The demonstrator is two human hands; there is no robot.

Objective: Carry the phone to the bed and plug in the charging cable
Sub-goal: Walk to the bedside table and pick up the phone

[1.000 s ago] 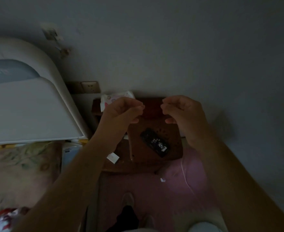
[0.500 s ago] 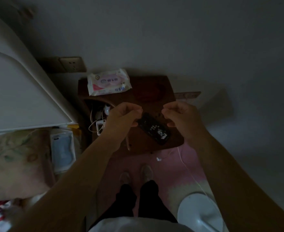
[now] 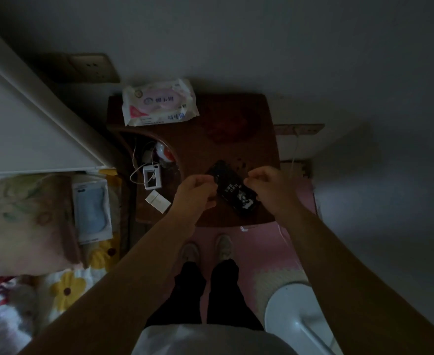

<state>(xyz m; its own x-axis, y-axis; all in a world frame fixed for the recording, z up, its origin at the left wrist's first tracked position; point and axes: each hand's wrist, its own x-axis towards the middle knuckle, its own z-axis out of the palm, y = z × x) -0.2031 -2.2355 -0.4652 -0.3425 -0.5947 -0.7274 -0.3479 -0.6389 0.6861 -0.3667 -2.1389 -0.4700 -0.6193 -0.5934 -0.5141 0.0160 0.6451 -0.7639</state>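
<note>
Phone (image 3: 232, 189), a dark rectangular handset with pale markings on its case, lies flat and slantwise on the dark brown wooden table (image 3: 236, 119), near the table's front edge. Left hand (image 3: 195, 192) hovers just to the left of the phone, fingers curled in with thumb against forefinger, a closed pinch; whether that grip touches the phone's edge I cannot tell in this dim light. Right hand (image 3: 269, 187) sits on the phone's other side, fingers likewise curled shut, its fingertips right at the phone's right edge, and I cannot tell if it has hold of anything. Thin white charging cable (image 3: 294, 152) runs down past the table's right edge, behind the right hand, with its white end (image 3: 244, 228) lying on the pink floor mat (image 3: 262, 247) just in front of the table. At the table's back left corner rests a white and pink soft pack of wipes (image 3: 159, 102). On the table's lower left shelf sit a small white boxy device (image 3: 152, 177) with a looped white cord and a white paper slip (image 3: 158, 201). Left of the table stands the bed (image 3: 31, 216) with its floral cover, a pale blue packet (image 3: 91, 212) on it. A white stool (image 3: 295, 319) stands right of the person's feet.
</note>
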